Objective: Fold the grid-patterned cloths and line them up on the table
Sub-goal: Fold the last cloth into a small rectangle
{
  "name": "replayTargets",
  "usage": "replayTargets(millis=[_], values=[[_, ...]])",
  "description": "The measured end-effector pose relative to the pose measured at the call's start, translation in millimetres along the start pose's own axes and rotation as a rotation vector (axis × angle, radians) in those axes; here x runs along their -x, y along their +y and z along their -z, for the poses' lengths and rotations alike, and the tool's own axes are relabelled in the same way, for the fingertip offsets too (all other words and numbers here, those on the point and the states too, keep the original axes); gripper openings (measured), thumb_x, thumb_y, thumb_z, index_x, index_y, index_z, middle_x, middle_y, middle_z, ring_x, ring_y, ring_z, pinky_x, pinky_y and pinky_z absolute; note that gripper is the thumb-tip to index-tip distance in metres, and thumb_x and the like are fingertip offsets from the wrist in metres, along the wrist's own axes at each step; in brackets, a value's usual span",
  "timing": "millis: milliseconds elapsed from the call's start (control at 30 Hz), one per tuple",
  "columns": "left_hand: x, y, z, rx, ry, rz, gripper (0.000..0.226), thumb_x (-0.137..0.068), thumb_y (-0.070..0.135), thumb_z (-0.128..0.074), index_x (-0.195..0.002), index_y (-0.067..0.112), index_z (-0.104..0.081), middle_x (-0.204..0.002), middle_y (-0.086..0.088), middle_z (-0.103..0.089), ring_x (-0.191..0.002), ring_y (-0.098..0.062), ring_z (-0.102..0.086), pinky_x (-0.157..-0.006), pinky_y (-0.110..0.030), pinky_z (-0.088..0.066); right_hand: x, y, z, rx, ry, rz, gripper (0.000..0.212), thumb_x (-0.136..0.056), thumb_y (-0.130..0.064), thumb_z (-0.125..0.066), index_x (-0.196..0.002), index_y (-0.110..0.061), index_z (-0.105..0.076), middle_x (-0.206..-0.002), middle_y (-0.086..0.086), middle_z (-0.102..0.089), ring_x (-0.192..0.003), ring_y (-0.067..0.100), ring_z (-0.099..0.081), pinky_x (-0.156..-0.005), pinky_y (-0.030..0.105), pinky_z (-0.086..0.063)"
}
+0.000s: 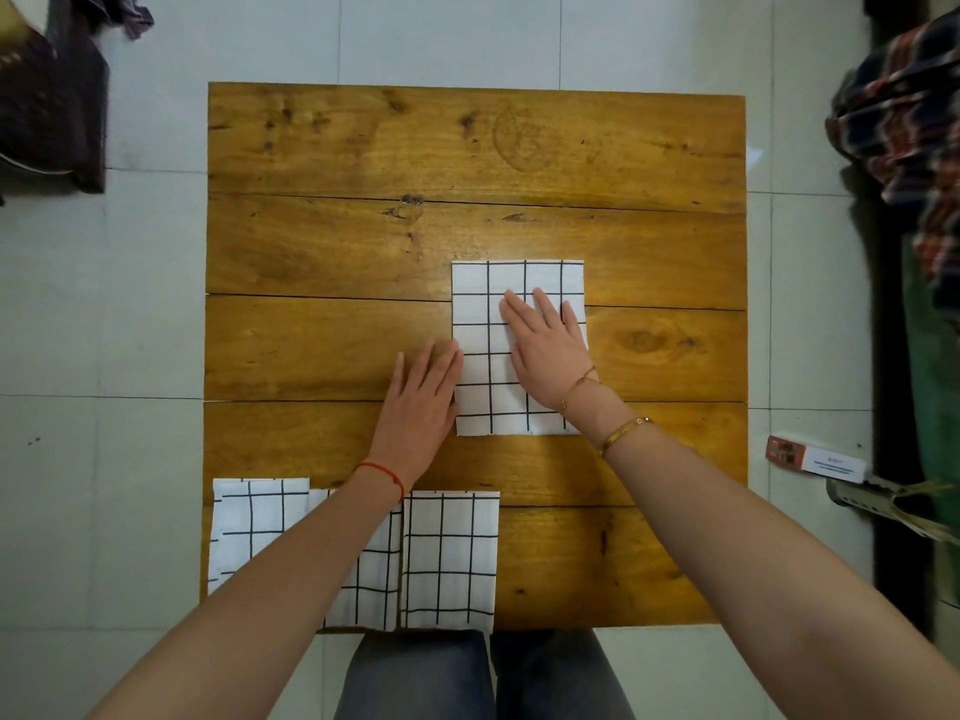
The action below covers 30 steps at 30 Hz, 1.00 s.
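Nearest me, along the front edge of the desk (322,241), three folded cloths (449,558) lay side by side in a row, my left forearm crossing over them. Beyond that row, toward the middle of the desk, sat the fourth cloth (480,304), folded to a tall rectangle. My left hand (418,407) lay flat with straight fingers against its left edge, gripping nothing; my right hand (548,350) pressed flat on top, fingers spread. To do this well, I judged, I should smooth the crease outward, square the edges, then slide it into line right of the row.
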State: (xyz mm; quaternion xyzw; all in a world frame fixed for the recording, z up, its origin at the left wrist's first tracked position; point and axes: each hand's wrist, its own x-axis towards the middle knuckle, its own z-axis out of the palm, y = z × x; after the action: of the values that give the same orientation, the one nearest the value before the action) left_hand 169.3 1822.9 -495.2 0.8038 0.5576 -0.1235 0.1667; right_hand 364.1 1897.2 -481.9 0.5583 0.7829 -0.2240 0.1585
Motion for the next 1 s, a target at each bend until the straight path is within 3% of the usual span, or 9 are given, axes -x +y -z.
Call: replayTargets(millis=[200, 300, 400, 500, 600, 700, 867, 1000], values=[[52, 8, -18, -0.077, -0.092, -0.109, 0.063, -0.101, 0.04, -0.032, -0.154, 0.013, -0.01, -0.162, -0.005, -0.003, -0.149, -0.029, 0.002, -0.118, -0.053, -0.015, -1, -7, 1, 0.0, -0.036, -0.038, 0.057, -0.1, -0.027, -0.026, -0.153, -0.018, -0.007, -0.161, -0.006, 0.001, -0.148, 0.026, 0.004, -0.118, 0.05, -0.002], [67, 11, -21, -0.077, -0.069, -0.129, 0.059, -0.098, 0.04, -0.04, -0.15, 0.012, -0.03, -0.157, -0.008, -0.027, -0.147, -0.03, -0.019, -0.115, -0.054, -0.026, -1, -6, 1, -0.062, -0.042, -0.033, 0.057, -0.1, -0.025, -0.027, -0.153, -0.019, -0.007, -0.161, -0.006, 0.0, -0.148, 0.025, 0.003, -0.119, 0.049, -0.003], [69, 17, -18, 0.089, 0.052, -0.099, 0.046, -0.096, 0.031, -0.048, -0.138, 0.013, -0.049, -0.142, -0.007, -0.048, -0.137, -0.028, -0.039, -0.111, -0.05, -0.035, 5, 2, 1, -0.254, 0.11, -0.028, 0.058, -0.098, -0.02, -0.034, -0.153, -0.018, -0.013, -0.16, -0.001, -0.012, -0.147, 0.025, -0.009, -0.12, 0.045, -0.011], [52, 22, -4, 0.31, 0.148, 0.073, 0.034, -0.096, 0.025, -0.049, -0.128, 0.017, -0.052, -0.128, -0.003, -0.052, -0.122, -0.02, -0.048, -0.101, -0.039, -0.045, 18, 15, 3, -0.39, 0.363, -0.192, 0.05, -0.094, -0.016, -0.046, -0.143, -0.01, -0.036, -0.145, 0.01, -0.04, -0.133, 0.026, -0.036, -0.11, 0.038, -0.033], [22, 25, 12, 0.527, 0.189, 0.348, 0.034, -0.095, 0.028, -0.052, -0.127, 0.017, -0.051, -0.12, -0.001, -0.05, -0.11, -0.014, -0.048, -0.091, -0.026, -0.045, 30, 31, 1, -0.6, 0.47, -0.542, 0.022, -0.092, -0.017, -0.053, -0.113, -0.009, -0.054, -0.113, 0.012, -0.057, -0.107, 0.027, -0.052, -0.087, 0.039, -0.046], [-10, 25, 22, 0.741, 0.197, 0.562, 0.033, -0.093, 0.026, -0.058, -0.123, 0.014, -0.054, -0.114, -0.002, -0.053, -0.103, -0.014, -0.05, -0.087, -0.026, -0.048, 36, 42, -2, -0.816, 0.37, -0.787, 0.013, -0.091, -0.021, -0.057, -0.099, -0.012, -0.055, -0.095, 0.005, -0.061, -0.087, 0.022, -0.058, -0.069, 0.031, -0.044], [-43, 22, 21, 0.898, 0.059, 0.716, 0.029, -0.088, 0.026, -0.066, -0.112, 0.015, -0.055, -0.112, -0.005, -0.059, -0.101, -0.021, -0.057, -0.087, -0.039, -0.054, 32, 39, -2, -0.895, 0.273, -0.808, 0.013, -0.086, -0.023, -0.062, -0.091, -0.014, -0.055, -0.085, -0.001, -0.057, -0.084, 0.017, -0.055, -0.07, 0.028, -0.043], [-52, 24, 24, 0.929, 0.059, 0.746, 0.021, -0.088, 0.023, -0.067, -0.105, 0.015, -0.057, -0.107, -0.004, -0.061, -0.097, -0.018, -0.058, -0.082, -0.033, -0.052, 26, 32, 5, -0.948, 0.2, -0.811, 0.024, -0.086, -0.025, -0.064, -0.072, -0.018, -0.047, -0.069, -0.006, -0.049, -0.075, 0.015, -0.048, -0.054, 0.022, -0.034]])
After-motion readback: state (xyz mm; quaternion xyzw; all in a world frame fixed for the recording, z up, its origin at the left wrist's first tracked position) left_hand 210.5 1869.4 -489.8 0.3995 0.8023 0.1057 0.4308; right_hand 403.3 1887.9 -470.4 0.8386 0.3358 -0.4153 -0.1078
